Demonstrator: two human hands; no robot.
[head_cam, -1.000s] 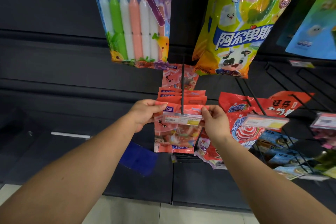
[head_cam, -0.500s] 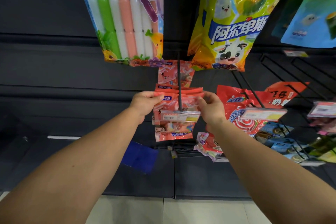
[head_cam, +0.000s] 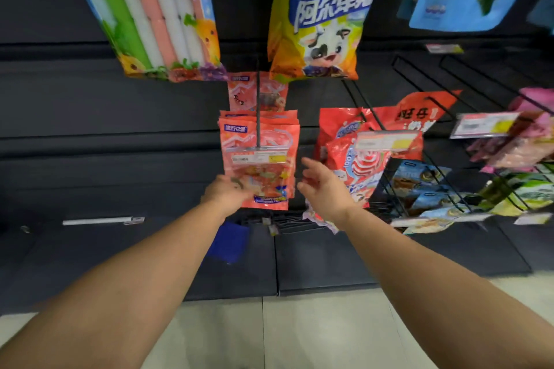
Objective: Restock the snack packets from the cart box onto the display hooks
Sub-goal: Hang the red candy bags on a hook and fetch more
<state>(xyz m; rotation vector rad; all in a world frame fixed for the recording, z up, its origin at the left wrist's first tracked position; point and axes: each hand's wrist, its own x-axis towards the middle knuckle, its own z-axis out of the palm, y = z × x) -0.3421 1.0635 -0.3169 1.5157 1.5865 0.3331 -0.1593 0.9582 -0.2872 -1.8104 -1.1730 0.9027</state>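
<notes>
Both bare forearms reach from the lower corners toward the middle of the frame. The left hand (head_cam: 228, 191) is blurred, its fingers hard to make out. The right hand (head_cam: 322, 186) is relaxed, fingers loosely spread, holding nothing.

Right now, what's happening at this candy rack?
A person is restocking a shop display. A stack of red snack packets hangs on a black display hook behind its price tag. The left hand is at the front packet's lower corner; whether it grips is too blurred to tell. The right hand hovers open beside the packets, holding nothing.
</notes>
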